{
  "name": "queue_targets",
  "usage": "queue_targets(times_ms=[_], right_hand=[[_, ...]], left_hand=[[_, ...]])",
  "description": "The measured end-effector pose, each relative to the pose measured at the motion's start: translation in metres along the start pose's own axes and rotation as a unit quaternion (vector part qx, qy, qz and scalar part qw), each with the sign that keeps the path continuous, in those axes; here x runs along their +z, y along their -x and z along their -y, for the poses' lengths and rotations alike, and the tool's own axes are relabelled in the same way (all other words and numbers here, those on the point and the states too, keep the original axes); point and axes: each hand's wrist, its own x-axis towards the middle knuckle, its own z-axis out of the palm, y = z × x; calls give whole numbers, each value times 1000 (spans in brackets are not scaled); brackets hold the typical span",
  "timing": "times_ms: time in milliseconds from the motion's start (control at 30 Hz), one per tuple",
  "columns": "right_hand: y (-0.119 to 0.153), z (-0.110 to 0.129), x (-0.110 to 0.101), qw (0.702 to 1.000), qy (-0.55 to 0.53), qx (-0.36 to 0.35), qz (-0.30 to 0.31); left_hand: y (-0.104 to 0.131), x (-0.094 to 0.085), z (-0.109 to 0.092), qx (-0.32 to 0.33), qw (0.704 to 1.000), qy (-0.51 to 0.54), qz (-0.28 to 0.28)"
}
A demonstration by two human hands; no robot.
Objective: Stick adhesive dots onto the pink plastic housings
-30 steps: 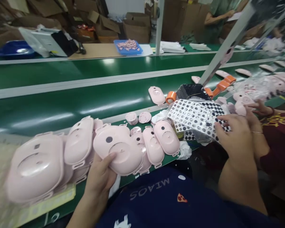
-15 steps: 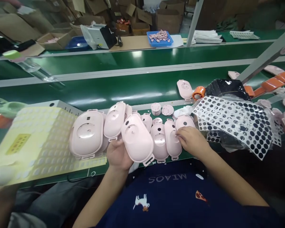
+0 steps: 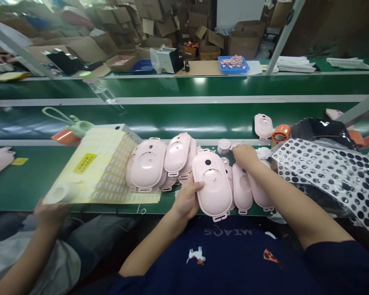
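A pink oval plastic cover (image 3: 214, 192) is gripped at its left edge by my left hand (image 3: 186, 200), thumb on top. It shows a black dot near its upper end and a round recess with a small triangle mark. Beyond it, my right hand (image 3: 246, 157) has its fingertips pinched at a small pink disc (image 3: 235, 146), partly hidden by the fingers. Beside that stands a short stack of pink discs (image 3: 224, 146). More pink covers (image 3: 242, 188) lie under my right forearm, and a pile of pink covers (image 3: 149, 164) sits to the left.
Left stands a box topped with yellow sticker sheets (image 3: 95, 164), a co-worker's hand (image 3: 51, 211) at its corner. White sheets of black dots (image 3: 332, 172) lie right, near an orange tape roll (image 3: 281, 133). A clear bottle (image 3: 101, 90) lies across the belt's far side.
My view has turned left. My right hand has left a cover on the table and moved away from me to the pink discs. The cover in my left hand has turned more upright.
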Motion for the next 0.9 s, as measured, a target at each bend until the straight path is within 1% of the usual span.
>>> queue_targets(times_ms=[67,133,233,300,367,400,433,467,500,533,567,633,733,800,900], right_hand=[[-1,-3,-1,1000,8,5,7],[1,-7,-7,1000,9,9,8],[12,-8,-26,1000,6,21,-17],[32,-2,-42,998,6,34,-53],[60,12,-56,994,4,36,-102],[76,21,-60,991,0,29,-129],[92,30,-62,982,-18,-14,-187],[106,40,-62,971,-34,-81,-223],[119,49,-61,960,-50,-125,-246],[128,56,-59,949,-67,-158,-263],[135,60,-57,944,-84,-175,-266],[140,63,-53,943,-113,-180,-257],[135,53,-46,939,-140,-197,-245],[130,46,-40,932,-140,-203,-266],[127,44,-32,925,-129,-184,-307]], left_hand=[[-1,-2,-2,4,1000,6,3],[-2,-3,-3,10,1000,9,2],[-5,-4,-3,17,1000,16,-2],[-7,-3,-1,23,1000,15,-13],[-7,-1,2,39,999,10,-25],[-8,0,4,51,998,7,-26],[-8,3,7,62,998,4,-22],[-7,6,9,69,998,1,-13],[-7,9,11,74,997,0,-2],[-7,12,13,76,997,0,8],[-7,15,15,75,997,2,15],[-7,19,16,71,997,10,18],[-7,22,17,63,998,24,18],[-6,21,17,54,998,28,30],[-4,20,19,53,997,18,52]])
